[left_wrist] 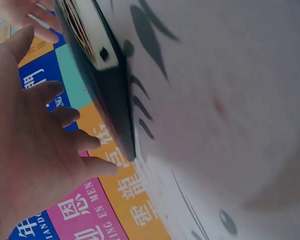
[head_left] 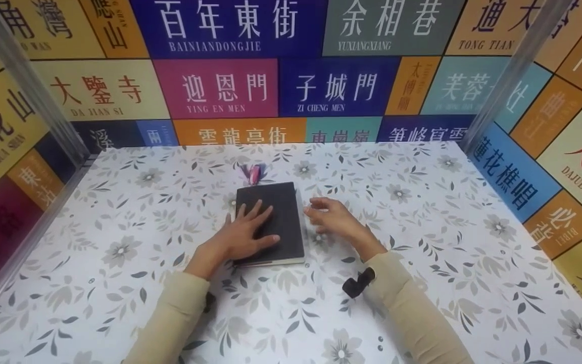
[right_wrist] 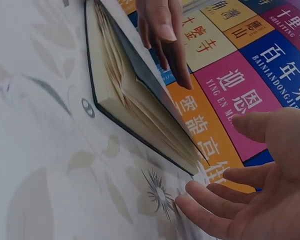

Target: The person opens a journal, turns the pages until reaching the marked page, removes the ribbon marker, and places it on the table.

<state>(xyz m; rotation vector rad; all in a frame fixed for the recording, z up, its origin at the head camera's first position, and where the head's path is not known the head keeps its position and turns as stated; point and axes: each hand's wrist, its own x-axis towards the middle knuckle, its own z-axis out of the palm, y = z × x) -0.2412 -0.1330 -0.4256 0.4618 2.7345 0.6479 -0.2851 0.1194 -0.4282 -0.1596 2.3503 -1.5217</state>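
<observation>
A black-covered notebook [head_left: 285, 215] lies closed on the flowered tabletop, its pale page block showing along the right and near edges. Over its left half my left hand [head_left: 244, 233] is spread, fingers apart and palm down. Whether that palm touches the cover is hard to tell. My right hand [head_left: 339, 218] is just off the notebook's right side, fingers loosely bent and holding nothing. In the right wrist view the notebook's pages [right_wrist: 135, 107] fan slightly apart under the cover, and the right hand [right_wrist: 265, 185] faces this edge. A pink and dark tassel [head_left: 254, 173] pokes out beyond the far edge.
The table [head_left: 134, 283] is covered in white cloth or paper with grey flowers and leaves. Panels with coloured name signs [head_left: 215, 88] stand behind it and along both sides, with clear corner posts [head_left: 503, 76]. A black device [head_left: 359, 283] sits at the right wrist.
</observation>
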